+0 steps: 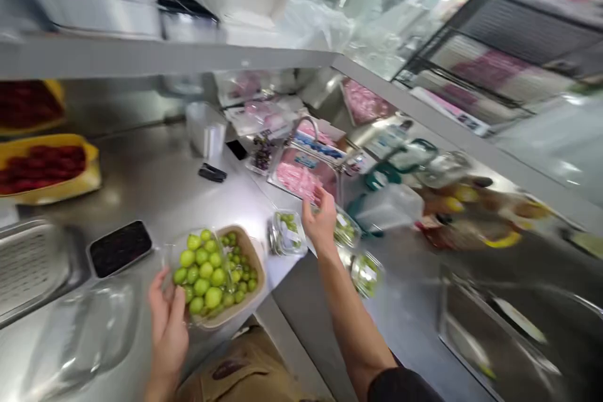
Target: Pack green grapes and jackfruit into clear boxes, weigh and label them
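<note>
My left hand (167,320) rests its fingers on the near edge of a clear tub of large green grapes (200,270), which sits on a steel counter (160,195). Just behind the tub is a tan bowl (245,264) holding smaller green grapes. My right hand (320,220) reaches forward over the counter's corner with its fingers loosely curled and apart, holding nothing that I can see. It hovers between a small clear grape box (288,232) and another (346,229).
A black tray of dark fruit (120,246) and a sink drainer (28,264) lie left. Yellow trays of red fruit (44,166) stand at the far left. Pink packaged goods (301,176), a third grape box (366,273) and a shelf (141,56) lie ahead.
</note>
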Demonstrator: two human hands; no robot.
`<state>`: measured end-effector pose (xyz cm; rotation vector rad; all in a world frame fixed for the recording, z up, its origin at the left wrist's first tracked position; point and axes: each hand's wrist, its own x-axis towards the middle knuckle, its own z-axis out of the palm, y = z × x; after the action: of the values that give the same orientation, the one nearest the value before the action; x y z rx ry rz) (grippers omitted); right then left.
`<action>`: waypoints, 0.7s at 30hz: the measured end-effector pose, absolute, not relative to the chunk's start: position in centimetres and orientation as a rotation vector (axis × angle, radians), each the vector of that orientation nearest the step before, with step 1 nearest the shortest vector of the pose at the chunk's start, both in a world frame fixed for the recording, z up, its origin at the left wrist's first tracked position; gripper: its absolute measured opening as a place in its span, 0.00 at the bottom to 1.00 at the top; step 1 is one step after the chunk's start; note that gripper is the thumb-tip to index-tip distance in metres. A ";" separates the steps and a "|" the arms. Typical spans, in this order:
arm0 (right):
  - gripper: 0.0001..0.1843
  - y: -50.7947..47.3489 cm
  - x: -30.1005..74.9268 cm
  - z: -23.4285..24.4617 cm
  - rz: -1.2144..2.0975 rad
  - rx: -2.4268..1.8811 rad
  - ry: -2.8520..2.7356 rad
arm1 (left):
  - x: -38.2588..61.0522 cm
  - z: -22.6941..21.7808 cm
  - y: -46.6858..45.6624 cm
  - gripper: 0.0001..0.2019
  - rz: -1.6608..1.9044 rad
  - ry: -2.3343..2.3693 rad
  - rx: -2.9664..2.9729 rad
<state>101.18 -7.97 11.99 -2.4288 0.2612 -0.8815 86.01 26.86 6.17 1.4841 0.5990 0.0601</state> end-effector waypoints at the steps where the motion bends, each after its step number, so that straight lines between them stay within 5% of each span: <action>1: 0.27 -5.0 104.7 12.7 -0.863 -2.375 0.069 | 85.9 6.3 27.0 0.27 0.080 0.622 1.407; 4: 0.29 3.2 115.0 15.8 -0.759 -2.327 -0.281 | 85.2 5.9 28.3 0.27 0.130 0.659 1.291; 12: 0.57 15.4 135.0 19.3 -0.084 -2.895 -0.133 | 85.6 5.0 29.9 0.29 0.308 0.853 1.174; 21: 0.60 16.0 140.9 18.5 0.102 -3.033 0.071 | 88.5 1.9 31.0 0.37 0.313 0.927 1.108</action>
<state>140.88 16.02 18.51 -3.0328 0.0715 0.1022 88.55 30.98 1.88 1.1076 0.9274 0.3125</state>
